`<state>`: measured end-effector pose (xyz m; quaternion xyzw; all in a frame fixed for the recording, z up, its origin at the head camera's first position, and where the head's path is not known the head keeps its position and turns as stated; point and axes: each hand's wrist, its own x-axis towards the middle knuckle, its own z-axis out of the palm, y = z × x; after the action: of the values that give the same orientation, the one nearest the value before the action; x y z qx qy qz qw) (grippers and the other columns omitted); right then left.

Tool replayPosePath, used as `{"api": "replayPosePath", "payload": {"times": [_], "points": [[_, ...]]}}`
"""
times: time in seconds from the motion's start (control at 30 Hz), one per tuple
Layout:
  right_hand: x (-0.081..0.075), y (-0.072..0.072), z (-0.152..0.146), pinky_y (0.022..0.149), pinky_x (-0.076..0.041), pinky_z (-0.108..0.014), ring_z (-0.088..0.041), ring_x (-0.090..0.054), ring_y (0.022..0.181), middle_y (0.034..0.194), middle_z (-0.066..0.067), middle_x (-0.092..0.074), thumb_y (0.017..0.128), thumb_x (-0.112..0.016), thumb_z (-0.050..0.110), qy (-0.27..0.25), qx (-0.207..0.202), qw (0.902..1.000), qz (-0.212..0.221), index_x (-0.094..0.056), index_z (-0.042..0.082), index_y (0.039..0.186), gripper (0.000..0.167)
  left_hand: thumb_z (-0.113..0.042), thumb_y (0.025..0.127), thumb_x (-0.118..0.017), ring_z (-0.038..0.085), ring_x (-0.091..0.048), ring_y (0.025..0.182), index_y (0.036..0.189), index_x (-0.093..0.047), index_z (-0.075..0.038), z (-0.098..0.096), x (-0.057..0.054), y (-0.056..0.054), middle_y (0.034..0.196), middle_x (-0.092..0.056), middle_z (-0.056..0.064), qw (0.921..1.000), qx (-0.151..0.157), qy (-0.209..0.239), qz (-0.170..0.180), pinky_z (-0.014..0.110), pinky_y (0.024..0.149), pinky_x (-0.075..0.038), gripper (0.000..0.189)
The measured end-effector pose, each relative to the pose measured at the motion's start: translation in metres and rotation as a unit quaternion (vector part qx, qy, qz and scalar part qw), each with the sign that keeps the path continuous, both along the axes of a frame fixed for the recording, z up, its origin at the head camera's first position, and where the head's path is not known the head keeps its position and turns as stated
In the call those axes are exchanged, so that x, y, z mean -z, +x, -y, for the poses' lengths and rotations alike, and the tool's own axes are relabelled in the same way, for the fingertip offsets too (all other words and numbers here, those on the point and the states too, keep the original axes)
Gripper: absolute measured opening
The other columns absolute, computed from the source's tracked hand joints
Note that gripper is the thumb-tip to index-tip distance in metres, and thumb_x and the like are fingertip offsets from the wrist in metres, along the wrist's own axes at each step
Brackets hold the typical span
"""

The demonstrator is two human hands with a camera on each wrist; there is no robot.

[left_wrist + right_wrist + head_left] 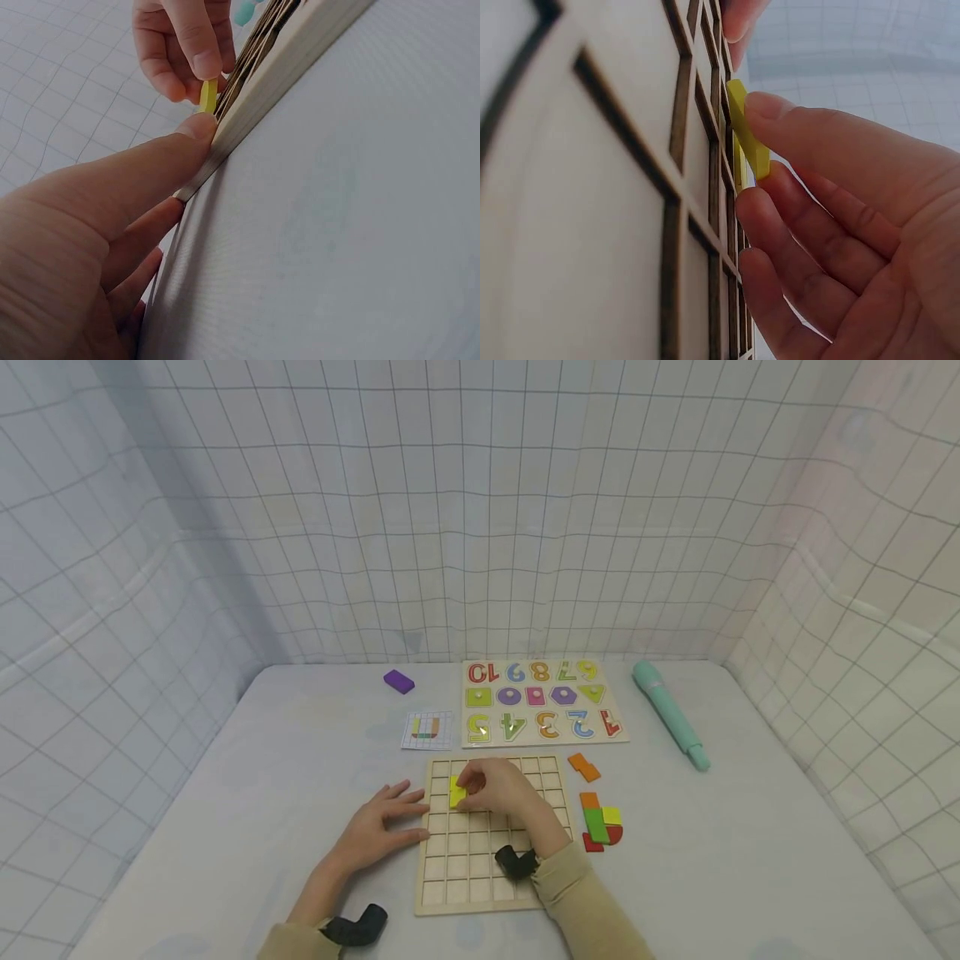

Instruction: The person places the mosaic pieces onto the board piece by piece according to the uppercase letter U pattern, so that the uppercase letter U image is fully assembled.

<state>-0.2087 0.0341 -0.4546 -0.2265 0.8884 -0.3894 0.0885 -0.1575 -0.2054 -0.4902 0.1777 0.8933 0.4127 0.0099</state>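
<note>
The right hand (497, 785) pinches a yellow piece (748, 135) between thumb and fingertips, the remaining fingers loosely bent. The yellow piece is at the far left part of the wooden grid board (456, 867) and stands tilted to its surface in the right wrist view. A second patch of yellow (738, 166) shows just behind it, low against the grid; its outline is mostly hidden.

The left hand (382, 827) has its fingers spread and grasps nothing. Its thumb touches the board's left edge, with a fingertip against the side of the same edge.

To the right of the board are loose pieces: a stepped orange piece (584, 767) at the far end, then a second orange piece (589, 800), a green piece (597, 825), a yellow square (612, 816) on its right, a curved red piece (615, 835) and a smaller red piece (593, 843) at the near end.

Beyond the board, on the left, lies a printed card (426, 729) with a U-shaped figure; farther off, a purple block (399, 682). A number puzzle (531, 732), bearing numerals and shapes, lies to the card's right. At far right lies a turquoise stick-like object (671, 714), set diagonally.
</note>
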Motion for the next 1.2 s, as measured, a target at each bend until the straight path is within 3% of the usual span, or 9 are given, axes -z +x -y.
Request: {"api": "replayPosePath", "payload": {"times": [0.2,1.2], "points": [[0.0021,0.0008,-0.0001,0.066,-0.049,-0.022,-0.006,-0.053,0.071,0.078,0.008,-0.061,0.073,-0.082,0.020,0.002,-0.011,0.9998,-0.016,-0.068,0.013,0.089,0.023,-0.041,0.076,-0.076,0.030,-0.031,0.136,0.113,-0.070,-0.015,0.0005,0.0007,-0.0002,0.131,-0.056,0.002,1.0000,0.000,-0.002,-0.003,0.049,0.115,-0.017,0.046],[0.0049,-0.0001,0.0019,0.073,-0.049,-0.022,-0.005,-0.054,0.076,0.082,0.012,-0.059,0.073,-0.082,0.023,0.021,-0.010,0.9997,0.005,-0.068,0.018,0.090,0.022,-0.037,0.074,-0.079,0.030,-0.033,0.135,0.111,-0.072,-0.016,-0.0007,0.0006,0.0003,0.129,-0.058,0.002,0.9999,-0.008,0.001,-0.009,0.049,0.114,-0.018,0.043]]}}
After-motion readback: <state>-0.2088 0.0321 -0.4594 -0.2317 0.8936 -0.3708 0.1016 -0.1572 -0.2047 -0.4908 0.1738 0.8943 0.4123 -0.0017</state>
